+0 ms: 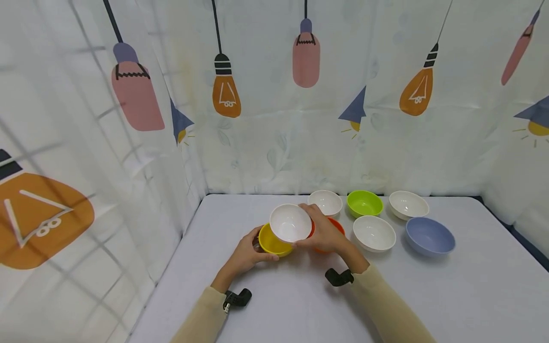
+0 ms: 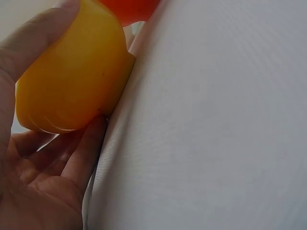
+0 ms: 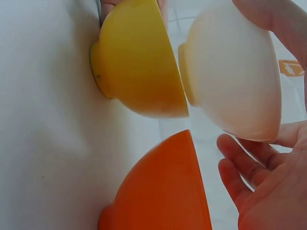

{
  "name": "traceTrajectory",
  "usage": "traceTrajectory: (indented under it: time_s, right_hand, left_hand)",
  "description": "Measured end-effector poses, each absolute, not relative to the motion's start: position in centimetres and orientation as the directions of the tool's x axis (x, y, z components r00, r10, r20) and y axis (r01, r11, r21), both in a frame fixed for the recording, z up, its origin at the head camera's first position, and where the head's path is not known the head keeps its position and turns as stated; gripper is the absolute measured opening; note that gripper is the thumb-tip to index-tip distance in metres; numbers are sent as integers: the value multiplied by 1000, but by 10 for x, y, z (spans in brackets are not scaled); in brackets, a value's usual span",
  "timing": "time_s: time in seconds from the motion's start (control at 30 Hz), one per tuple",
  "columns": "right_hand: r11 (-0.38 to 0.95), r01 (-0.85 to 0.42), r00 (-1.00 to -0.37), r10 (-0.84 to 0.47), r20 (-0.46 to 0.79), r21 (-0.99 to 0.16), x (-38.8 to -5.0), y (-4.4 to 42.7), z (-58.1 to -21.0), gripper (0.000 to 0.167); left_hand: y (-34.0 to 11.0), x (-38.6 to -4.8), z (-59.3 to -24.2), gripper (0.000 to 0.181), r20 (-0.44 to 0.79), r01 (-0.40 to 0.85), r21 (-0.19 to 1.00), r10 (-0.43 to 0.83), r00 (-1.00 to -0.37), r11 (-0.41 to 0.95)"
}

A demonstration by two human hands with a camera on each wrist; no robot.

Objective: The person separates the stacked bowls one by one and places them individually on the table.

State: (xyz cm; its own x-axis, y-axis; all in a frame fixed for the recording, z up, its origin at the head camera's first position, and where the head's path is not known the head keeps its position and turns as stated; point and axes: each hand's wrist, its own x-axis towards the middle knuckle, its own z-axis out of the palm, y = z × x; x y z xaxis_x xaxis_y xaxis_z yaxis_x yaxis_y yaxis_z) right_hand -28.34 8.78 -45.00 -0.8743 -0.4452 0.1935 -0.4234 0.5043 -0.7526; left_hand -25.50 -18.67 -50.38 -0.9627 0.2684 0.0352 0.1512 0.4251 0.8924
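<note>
Over the table, my right hand (image 1: pixel 323 233) grips a white bowl (image 1: pixel 290 223) by its side, thumb and fingers spread along its wall. Just below it, a yellow bowl (image 1: pixel 268 240) stands upright on the table, held by my left hand (image 1: pixel 246 257) with the thumb on the near side. In the right wrist view, the base of the white bowl (image 3: pixel 230 67) is at the rim of the yellow bowl (image 3: pixel 136 62); whether they touch I cannot tell. An orange-red bowl (image 1: pixel 337 226) stands to the right, partly hidden behind my right hand.
Behind and right of the hands stand a white bowl (image 1: pixel 325 202), a green bowl (image 1: pixel 364 204), another white bowl (image 1: pixel 409 205), a nearer white bowl (image 1: pixel 374 233) and a blue bowl (image 1: pixel 430 237). A white cloth covers the table (image 1: pixel 300 305). Patterned curtains (image 1: pixel 266 152) hang around it.
</note>
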Motion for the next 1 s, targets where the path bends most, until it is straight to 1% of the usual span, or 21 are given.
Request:
traceTrajectory:
  time_s: [0.3, 0.53, 0.73, 0.87, 1.0]
  right_hand:
    - [482, -418, -881, -423, 213, -770, -281, 91, -445, 102]
    - [480, -415, -886, -406, 223, -773, -281, 97, -442, 102]
    - [469, -416, -882, -415, 222, -779, -282, 101, -442, 102]
    - [481, -420, -877, -433, 209, -769, -281, 102, -440, 102]
    - [499, -424, -872, -450, 193, -756, -279, 102, -437, 101]
  left_hand:
    - [-185, -256, -501, 102, 38, 163, 881, 277, -960, 444]
    - [-186, -260, -499, 104, 23, 143, 865, 247, -969, 481]
    - [-189, -274, -499, 99, 58, 162, 857, 222, -973, 489]
    - [-191, -287, -498, 94, 62, 153, 858, 197, -978, 491]
    - [-190, -301, -496, 93, 50, 131, 865, 175, -983, 485]
